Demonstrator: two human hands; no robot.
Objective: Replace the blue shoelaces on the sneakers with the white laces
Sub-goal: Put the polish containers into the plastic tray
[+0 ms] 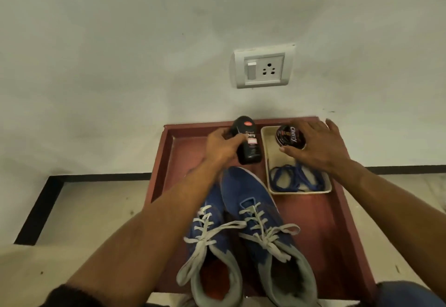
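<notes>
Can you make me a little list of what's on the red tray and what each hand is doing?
tray: red tray on the floor
sneakers: blue sneakers side by side, white laces threaded and tied
blue laces: blue laces heaped in the small cream tray
left hand: left hand grips the black polish bottle
right hand: right hand holds the round polish tin over the cream tray
wall: socket above

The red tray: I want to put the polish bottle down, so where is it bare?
Bare tray floor lies left of the polish bottle and sneakers, and right of them, below the cream dish. The back right is crowded: dish, blue laces, polish tin.
</notes>
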